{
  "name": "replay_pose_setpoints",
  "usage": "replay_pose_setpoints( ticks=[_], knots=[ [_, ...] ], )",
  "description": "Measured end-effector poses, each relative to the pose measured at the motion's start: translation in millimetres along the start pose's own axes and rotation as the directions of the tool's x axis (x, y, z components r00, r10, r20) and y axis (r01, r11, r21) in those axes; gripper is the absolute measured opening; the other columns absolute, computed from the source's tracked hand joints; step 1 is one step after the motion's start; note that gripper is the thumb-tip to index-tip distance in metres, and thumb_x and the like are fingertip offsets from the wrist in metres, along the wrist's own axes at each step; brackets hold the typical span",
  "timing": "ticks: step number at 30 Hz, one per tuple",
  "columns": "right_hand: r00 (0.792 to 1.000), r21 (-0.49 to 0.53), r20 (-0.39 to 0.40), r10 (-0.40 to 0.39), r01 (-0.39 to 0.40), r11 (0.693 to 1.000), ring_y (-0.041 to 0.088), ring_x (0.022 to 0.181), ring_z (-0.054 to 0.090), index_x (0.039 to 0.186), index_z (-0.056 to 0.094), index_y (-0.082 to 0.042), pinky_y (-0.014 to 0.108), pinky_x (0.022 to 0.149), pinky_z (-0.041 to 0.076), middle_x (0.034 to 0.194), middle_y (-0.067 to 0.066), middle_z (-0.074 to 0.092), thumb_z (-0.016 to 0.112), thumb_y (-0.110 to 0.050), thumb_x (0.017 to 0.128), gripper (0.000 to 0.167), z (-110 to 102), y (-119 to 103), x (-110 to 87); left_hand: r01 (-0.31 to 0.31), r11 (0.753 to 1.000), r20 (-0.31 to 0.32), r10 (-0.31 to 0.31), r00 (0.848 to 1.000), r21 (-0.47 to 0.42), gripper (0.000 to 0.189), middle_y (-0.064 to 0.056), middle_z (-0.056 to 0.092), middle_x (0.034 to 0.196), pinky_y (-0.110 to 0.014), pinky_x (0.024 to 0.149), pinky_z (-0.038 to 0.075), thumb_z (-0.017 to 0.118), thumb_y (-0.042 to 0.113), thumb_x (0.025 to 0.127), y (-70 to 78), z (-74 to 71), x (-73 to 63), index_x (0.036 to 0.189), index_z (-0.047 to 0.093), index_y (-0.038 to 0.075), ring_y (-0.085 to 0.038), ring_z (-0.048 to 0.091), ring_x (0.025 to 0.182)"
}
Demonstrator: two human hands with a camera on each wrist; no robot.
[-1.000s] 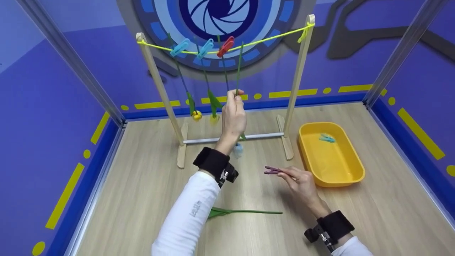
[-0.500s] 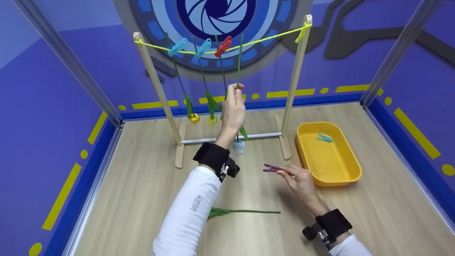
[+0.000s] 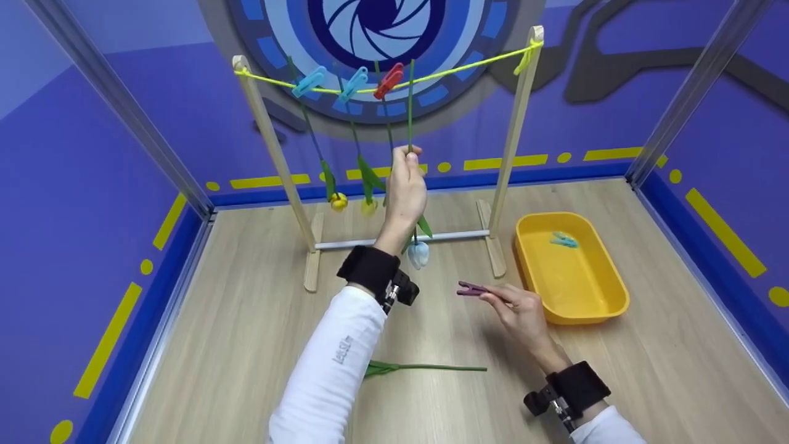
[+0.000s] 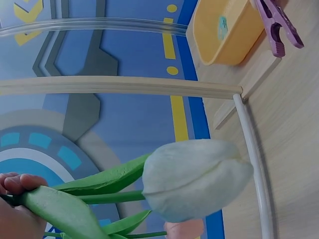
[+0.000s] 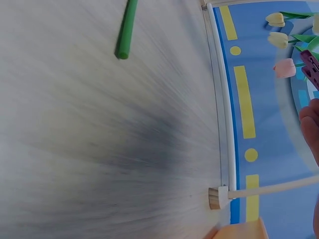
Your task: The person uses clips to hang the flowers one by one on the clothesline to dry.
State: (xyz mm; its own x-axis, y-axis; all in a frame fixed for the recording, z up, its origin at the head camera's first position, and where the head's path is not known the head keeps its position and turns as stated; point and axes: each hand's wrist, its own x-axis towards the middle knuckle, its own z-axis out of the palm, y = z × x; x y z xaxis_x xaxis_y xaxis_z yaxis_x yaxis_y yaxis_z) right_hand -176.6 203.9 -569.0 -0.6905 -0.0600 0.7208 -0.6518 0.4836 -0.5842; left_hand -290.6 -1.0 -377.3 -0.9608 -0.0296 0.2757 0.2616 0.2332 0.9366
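Note:
My left hand (image 3: pixel 405 188) grips the stem of a white tulip (image 3: pixel 418 254) that hangs bloom down. Its green stem end reaches past the yellow line (image 3: pixel 456 73), just right of a red clothespin (image 3: pixel 389 81). In the left wrist view the white bloom (image 4: pixel 197 179) is large, with fingertips (image 4: pixel 30 181) around the stem. Lower right, my right hand (image 3: pixel 521 311) pinches a purple clothespin (image 3: pixel 471 288) above the table. Two blue clothespins (image 3: pixel 309 81) and the red one hold three more tulips on the line; a pink bloom (image 5: pixel 284 68) shows in the right wrist view.
A wooden frame (image 3: pixel 515 132) carries the line, with a white bar (image 3: pixel 459 236) low between its feet. At right stands a yellow tub (image 3: pixel 573 290) with blue clothespins (image 3: pixel 564 240) inside. Another green-stemmed flower (image 3: pixel 431 367) lies on the table, partly behind the left sleeve.
My left hand has risen a little, and the tulip's stem end has gone higher, then left toward the red clothespin. The right hand with the purple clothespin has hardly moved.

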Motion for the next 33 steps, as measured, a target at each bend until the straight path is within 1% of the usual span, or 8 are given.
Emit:
replay_pose_setpoints(
  ticks=[6, 10, 15, 22, 24, 28, 30, 33],
  knots=[
    [0.999, 0.019, -0.03, -0.015, 0.016, 1.0, 0.008, 0.06, 0.055, 0.092, 0.079, -0.003, 0.013, 0.051, 0.037, 0.077, 0.008, 0.075, 0.079, 0.011, 0.072, 0.024, -0.3, -1.9, 7.0, 0.048, 0.999, -0.002, -0.048, 0.999, 0.013, 0.032, -0.009, 0.055, 0.101, -0.025, 0.068, 0.038, 0.024, 0.028, 0.111, -0.5, -2.4, 3.3, 0.122, 0.049, 0.012, -0.017, 0.051, 0.085],
    [0.997, 0.025, -0.069, -0.027, 0.029, 0.999, 0.006, 0.059, 0.051, 0.091, 0.079, -0.003, 0.013, 0.051, 0.035, 0.075, 0.007, 0.073, 0.079, 0.013, 0.072, 0.025, -1.9, -3.3, 15.0, 0.041, 0.999, -0.008, -0.041, 0.999, 0.025, 0.033, -0.009, 0.059, 0.111, -0.027, 0.078, 0.045, 0.026, 0.027, 0.11, 0.5, -1.7, 6.0, 0.123, 0.051, 0.009, -0.019, 0.059, 0.102],
    [0.994, 0.032, -0.104, -0.017, 0.02, 0.999, 0.003, 0.062, 0.053, 0.091, 0.078, 0.001, 0.013, 0.052, 0.037, 0.077, 0.011, 0.074, 0.079, 0.015, 0.071, 0.025, -7.1, -6.5, 25.6, 0.047, 0.999, 0.011, -0.048, 0.999, 0.021, 0.032, -0.011, 0.059, 0.121, -0.029, 0.083, 0.046, 0.026, 0.024, 0.11, -1.4, -1.4, 6.1, 0.126, 0.049, 0.009, -0.022, 0.06, 0.111],
    [0.991, 0.053, -0.132, 0.01, -0.003, 0.999, -0.006, 0.065, 0.057, 0.093, 0.077, 0.003, 0.008, 0.056, 0.042, 0.078, 0.016, 0.074, 0.077, 0.011, 0.075, 0.02, -20.3, -14.7, 57.4, 0.045, 0.999, 0.035, -0.045, 0.998, 0.001, 0.029, -0.011, 0.059, 0.12, -0.03, 0.087, 0.048, 0.027, 0.024, 0.11, -3.6, 0.8, 6.4, 0.124, 0.049, 0.011, -0.022, 0.061, 0.119],
    [0.99, 0.053, -0.143, 0.014, -0.007, 0.999, -0.006, 0.065, 0.056, 0.093, 0.078, 0.002, 0.007, 0.057, 0.041, 0.077, 0.016, 0.073, 0.077, 0.01, 0.077, 0.018, -24.4, -20.0, 71.7, 0.045, 0.999, 0.033, -0.045, 0.998, -0.004, 0.029, -0.008, 0.059, 0.113, -0.028, 0.084, 0.047, 0.027, 0.024, 0.11, -3.3, 2.2, 6.7, 0.123, 0.049, 0.012, -0.02, 0.062, 0.115],
    [0.987, 0.032, -0.159, -0.013, 0.018, 0.999, -0.004, 0.066, 0.055, 0.092, 0.078, 0.002, 0.007, 0.059, 0.04, 0.077, 0.016, 0.073, 0.076, 0.009, 0.078, 0.016, -30.7, -33.1, 100.8, 0.045, 0.999, 0.019, -0.045, 0.999, -0.03, 0.029, -0.005, 0.05, 0.095, -0.024, 0.071, 0.04, 0.027, 0.023, 0.11, -3.2, 4.7, 7.3, 0.123, 0.049, 0.01, -0.016, 0.055, 0.091],
    [0.986, 0.018, -0.162, -0.038, 0.042, 0.999, -0.003, 0.063, 0.052, 0.091, 0.078, 0.002, 0.008, 0.057, 0.036, 0.076, 0.016, 0.073, 0.076, 0.009, 0.077, 0.016, -32.8, -39.3, 114.1, 0.048, 0.998, 0.019, -0.048, 0.999, -0.041, 0.029, -0.005, 0.048, 0.093, -0.024, 0.069, 0.038, 0.027, 0.024, 0.11, -3.6, 5.5, 8.0, 0.124, 0.049, 0.011, -0.016, 0.049, 0.084],
    [0.985, 0.005, -0.156, -0.069, 0.071, 0.997, -0.001, 0.061, 0.051, 0.091, 0.078, 0.002, 0.009, 0.056, 0.035, 0.077, 0.017, 0.074, 0.076, 0.008, 0.078, 0.014, -33.9, -47.6, 134.9, 0.057, 0.997, 0.016, -0.056, 0.998, -0.045, 0.028, -0.003, 0.049, 0.097, -0.023, 0.07, 0.039, 0.027, 0.024, 0.11, -4.9, 4.9, 9.0, 0.124, 0.049, 0.013, -0.014, 0.049, 0.086]
  ],
)
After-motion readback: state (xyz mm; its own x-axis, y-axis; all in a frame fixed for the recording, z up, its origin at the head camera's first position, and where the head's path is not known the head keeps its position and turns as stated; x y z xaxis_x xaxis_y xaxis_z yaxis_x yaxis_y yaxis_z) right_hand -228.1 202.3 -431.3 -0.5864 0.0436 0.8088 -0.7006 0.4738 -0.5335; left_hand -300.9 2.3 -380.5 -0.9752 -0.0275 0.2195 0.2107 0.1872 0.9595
